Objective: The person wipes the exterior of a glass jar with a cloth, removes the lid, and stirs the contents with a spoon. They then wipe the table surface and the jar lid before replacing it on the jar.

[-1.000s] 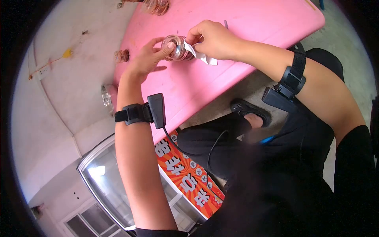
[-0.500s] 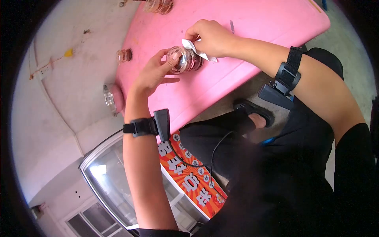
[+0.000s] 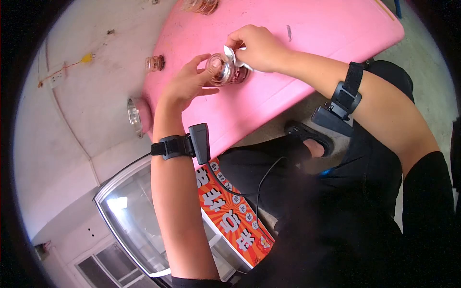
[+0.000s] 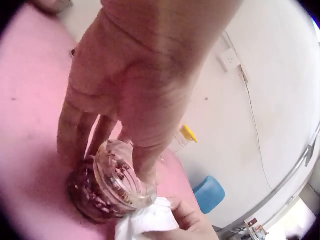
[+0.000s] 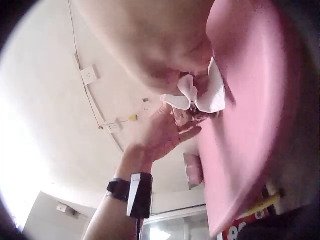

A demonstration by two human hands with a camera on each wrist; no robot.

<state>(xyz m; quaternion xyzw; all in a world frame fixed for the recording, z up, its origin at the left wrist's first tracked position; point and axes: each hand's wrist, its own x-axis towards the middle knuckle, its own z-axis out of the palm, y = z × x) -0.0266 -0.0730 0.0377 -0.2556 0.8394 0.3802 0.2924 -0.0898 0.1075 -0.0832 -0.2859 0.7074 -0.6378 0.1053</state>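
A glass jar with dark reddish contents lies tilted over the pink table, its glass mouth toward the left hand. That hand grips the jar, thumb on the rim and fingers around the far side; in the left wrist view the thumb lies over the jar at its rim. The right hand pinches a white tissue against the jar's side. In the right wrist view the tissue hangs folded from the fingers, hiding much of the jar.
On the pink table, a small jar stands near the far left edge and a larger jar at the top. A metal bowl is at the left edge. A dark mark lies beyond the right hand.
The left hand and jar have shifted right and slightly down in the head view since a second ago. The right hand still holds the tissue at the jar, now closer round its neck.
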